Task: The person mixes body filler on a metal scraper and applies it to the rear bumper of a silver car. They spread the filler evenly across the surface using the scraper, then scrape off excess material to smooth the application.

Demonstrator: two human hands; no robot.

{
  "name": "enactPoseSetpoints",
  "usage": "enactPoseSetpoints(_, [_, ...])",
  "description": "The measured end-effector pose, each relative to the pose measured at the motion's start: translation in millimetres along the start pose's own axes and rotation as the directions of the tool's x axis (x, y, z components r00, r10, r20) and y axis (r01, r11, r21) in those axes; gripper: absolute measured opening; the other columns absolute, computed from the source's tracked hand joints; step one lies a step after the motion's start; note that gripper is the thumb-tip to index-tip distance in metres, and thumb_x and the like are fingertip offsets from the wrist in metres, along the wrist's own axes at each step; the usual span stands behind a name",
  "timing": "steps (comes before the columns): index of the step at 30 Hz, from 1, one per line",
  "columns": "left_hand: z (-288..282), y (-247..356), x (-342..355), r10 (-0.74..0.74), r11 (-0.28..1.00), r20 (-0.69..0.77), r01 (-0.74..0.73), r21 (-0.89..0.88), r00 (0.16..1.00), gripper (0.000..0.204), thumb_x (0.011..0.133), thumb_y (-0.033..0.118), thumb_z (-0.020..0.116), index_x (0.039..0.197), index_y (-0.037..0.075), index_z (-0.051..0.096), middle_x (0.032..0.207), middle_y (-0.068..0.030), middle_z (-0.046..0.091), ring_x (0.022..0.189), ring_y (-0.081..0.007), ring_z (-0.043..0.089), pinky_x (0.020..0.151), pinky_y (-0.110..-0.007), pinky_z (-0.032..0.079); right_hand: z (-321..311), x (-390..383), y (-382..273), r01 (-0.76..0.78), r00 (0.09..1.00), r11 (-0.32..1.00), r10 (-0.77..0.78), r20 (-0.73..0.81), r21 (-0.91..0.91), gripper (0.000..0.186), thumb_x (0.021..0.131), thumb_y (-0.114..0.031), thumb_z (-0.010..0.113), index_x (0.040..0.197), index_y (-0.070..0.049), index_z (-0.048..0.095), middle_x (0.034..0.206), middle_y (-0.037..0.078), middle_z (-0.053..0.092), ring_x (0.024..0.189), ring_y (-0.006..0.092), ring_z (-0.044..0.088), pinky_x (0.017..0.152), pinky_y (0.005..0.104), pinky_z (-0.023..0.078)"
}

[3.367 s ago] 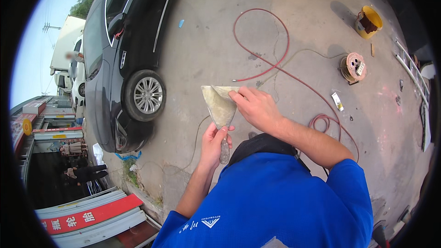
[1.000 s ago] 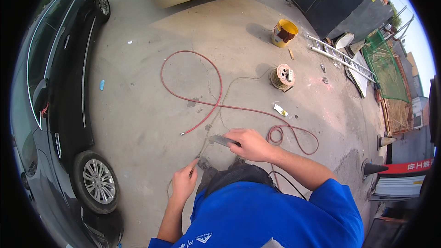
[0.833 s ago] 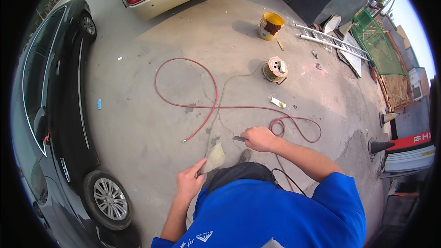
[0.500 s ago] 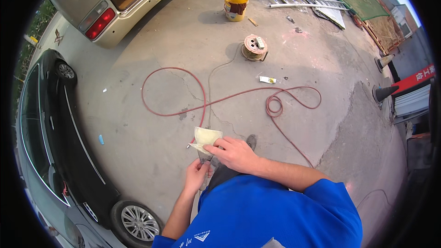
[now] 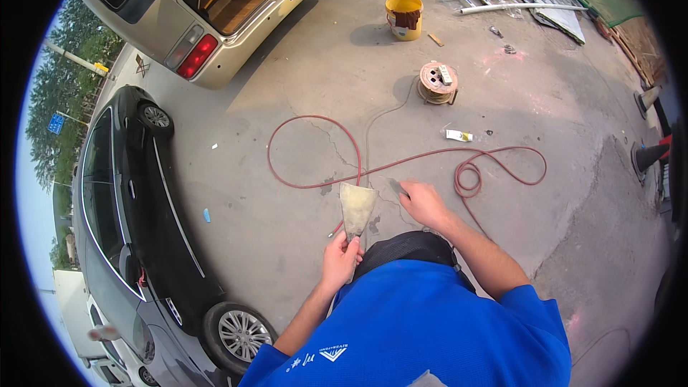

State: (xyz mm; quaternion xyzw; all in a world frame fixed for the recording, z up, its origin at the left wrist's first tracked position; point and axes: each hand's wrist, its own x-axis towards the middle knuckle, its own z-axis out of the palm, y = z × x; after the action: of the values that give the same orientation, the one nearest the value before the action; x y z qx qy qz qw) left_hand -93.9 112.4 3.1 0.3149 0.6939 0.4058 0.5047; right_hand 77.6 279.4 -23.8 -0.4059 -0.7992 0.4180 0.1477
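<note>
In my left hand [image 5: 340, 261] is the handle end of a putty knife [image 5: 357, 204], its wide blade pointing away from me. Pale yellow, putty-like paste coats much of that blade. Off to the right and apart from it, my right hand [image 5: 426, 206] is closed on a small grey scraper [image 5: 394, 185]. Only its thin blade shows past my fingers, seen nearly edge-on. Beyond both hands a red hose [image 5: 313, 115] lies looped on the concrete.
A black car [image 5: 136, 193] stands along my left, with a beige van [image 5: 236, 43] ahead of it, its back open. Further off are a cable reel [image 5: 436, 89], a yellow bucket [image 5: 405, 26] and a ladder [image 5: 512, 6]. Traffic cones [image 5: 647, 156] line the right side.
My hands have moved apart; the right has drawn away to the right with the scraper. The left now holds the coated putty knife with its blade face in full view. The view has shifted left.
</note>
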Motion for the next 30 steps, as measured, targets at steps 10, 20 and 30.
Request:
enactPoseSetpoints(10, [-5.2, 48.9, 41.6, 0.408, 0.552, 0.142, -0.367, 0.748, 0.902, 0.028, 0.078, 0.014, 0.062, 0.106, 0.017, 0.066, 0.076, -0.0085, 0.066, 0.062, -0.0258, 0.062, 0.055, -0.037, 0.048, -87.8, 18.1, 11.1, 0.147, 0.964, 0.986, -0.161, 0.210, 0.083, 0.016, 0.083, -0.013, 0.054, 0.090, 0.000, 0.060, 0.083, 0.017, 0.057, 0.080, 0.0351, 0.056, 0.069, 0.0438, 0.044])
enactPoseSetpoints(20, [-0.3, 95.1, 159.6, 0.087, 0.939, 0.014, -0.087, 0.332, 0.996, 0.028, 0.087, 0.024, 0.061, 0.105, 0.003, 0.065, 0.063, 0.0004, 0.054, 0.054, -0.0071, 0.050, 0.050, -0.026, 0.043, -134.3, 94.0, 49.4, -0.047, 0.983, 0.999, 0.051, 0.174, -0.027, 0.013, 0.078, -0.010, 0.059, 0.084, 0.002, 0.059, 0.078, 0.017, 0.061, 0.073, 0.0312, 0.058, 0.063, 0.0417, 0.045])
enactPoseSetpoints(30, [76.7, 126.8, 273.6, -0.035, 0.984, 0.590, -0.075, 0.161, 0.807, 0.031, 0.094, 0.033, 0.054, 0.102, 0.003, 0.059, 0.078, -0.0002, 0.057, 0.060, -0.0082, 0.051, 0.054, -0.024, 0.045, -158.5, 140.0, 41.7, -0.017, 0.950, 0.998, 0.038, -0.310, 0.068, 0.015, 0.082, -0.009, 0.064, 0.093, -0.001, 0.058, 0.081, 0.014, 0.061, 0.072, 0.0245, 0.061, 0.065, 0.0346, 0.048])
